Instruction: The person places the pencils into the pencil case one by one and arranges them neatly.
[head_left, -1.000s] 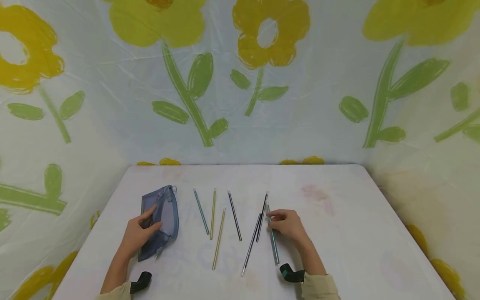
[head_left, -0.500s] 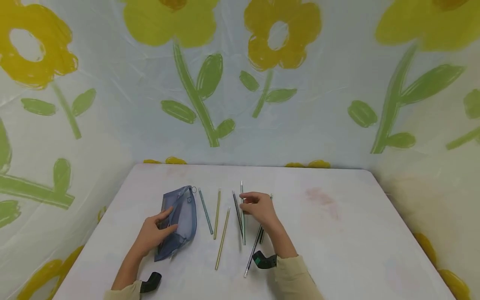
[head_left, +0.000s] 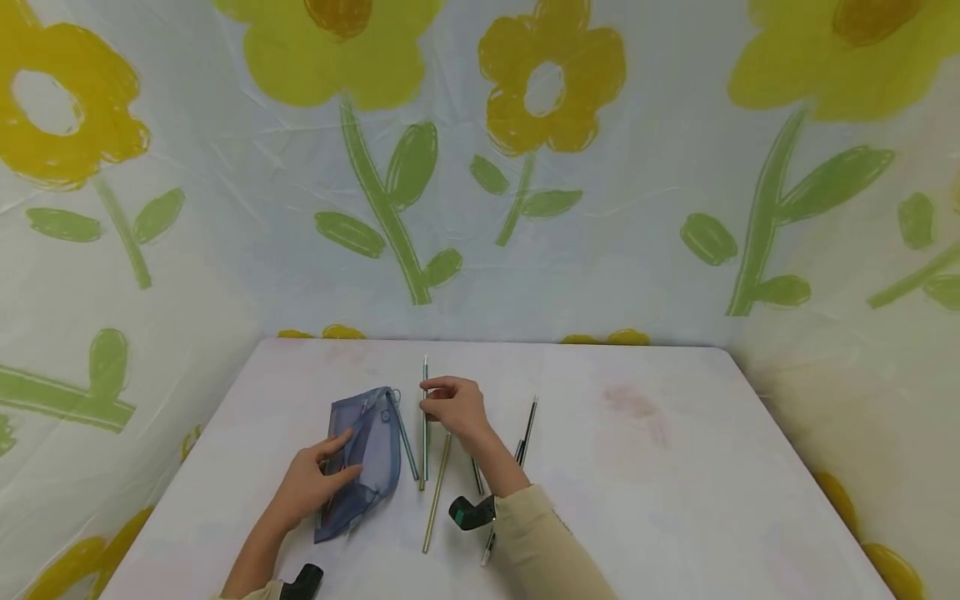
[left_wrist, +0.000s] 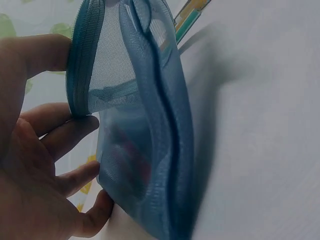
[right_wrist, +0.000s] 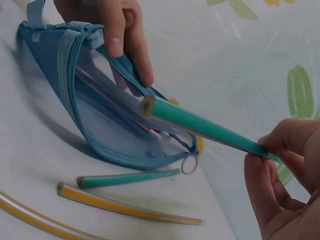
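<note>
My left hand (head_left: 307, 479) grips the mouth of a blue mesh pencil case (head_left: 384, 454), spreading it apart; the zipper edge (left_wrist: 80, 65) lies against the fingers in the left wrist view. Long, thin items show dimly through the mesh. Between thumb and fingertips, my right hand (head_left: 457, 408) pinches a green pencil (right_wrist: 205, 127) near one end. Its flat, unsharpened end points at the case's opening in the right wrist view. Beside the case lie another green pencil (right_wrist: 130, 178) and a yellow pencil (right_wrist: 125, 201).
A second yellow pencil (head_left: 437, 500) lies farther right on the white table (head_left: 675, 500). Dark pencils (head_left: 529, 427) lie beyond it, partly hidden under my right forearm. Flower-printed cloth (head_left: 600, 275) surrounds the table.
My right hand has lifted the green pencil off the right end of the row and carried it left to the case. My left hand has shifted the case slightly right, toward the pencils.
</note>
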